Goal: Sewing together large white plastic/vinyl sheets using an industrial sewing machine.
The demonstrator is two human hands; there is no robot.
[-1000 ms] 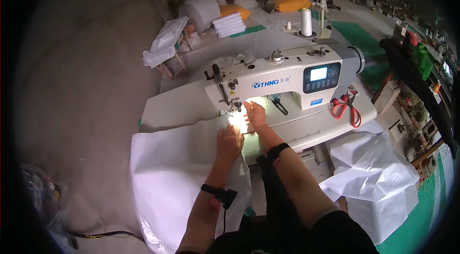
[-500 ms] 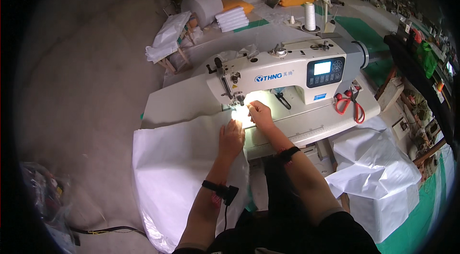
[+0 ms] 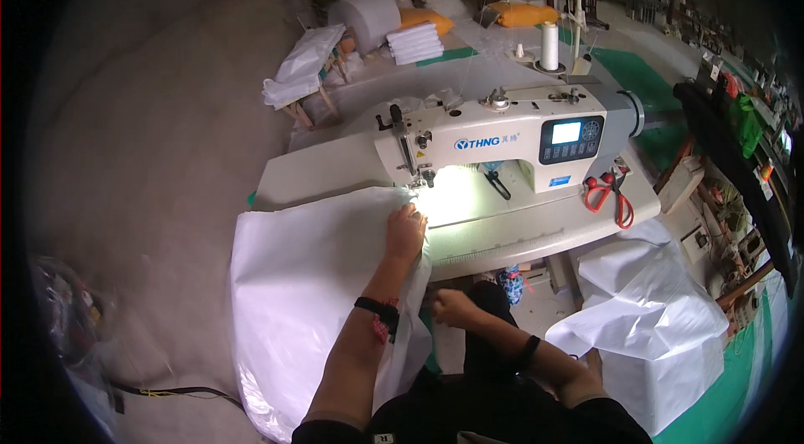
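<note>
A white sewing machine (image 3: 494, 138) with a lit work area stands on its table. Glossy white sheeting (image 3: 318, 268) reaches up to the needle area and hangs down over the front left. My left hand (image 3: 406, 232) is at the sheeting's right edge, just below the presser foot, with its fingers closed on the material. My right hand (image 3: 456, 308) is low, in front of the table edge and close to the sheeting's hanging right side. Its fingers are curled closed; what they hold, if anything, is hidden.
Red-handled scissors (image 3: 610, 197) lie at the table's right end. A white thread cone (image 3: 548, 48) stands behind the machine. More white sheeting (image 3: 641, 302) is draped at the right. A black cable (image 3: 180, 400) runs along the floor at the left.
My right hand has left the lit needle area and dropped toward me, below the table edge. My left hand stays by the needle, its fingers drawn in more. The view has shifted slightly.
</note>
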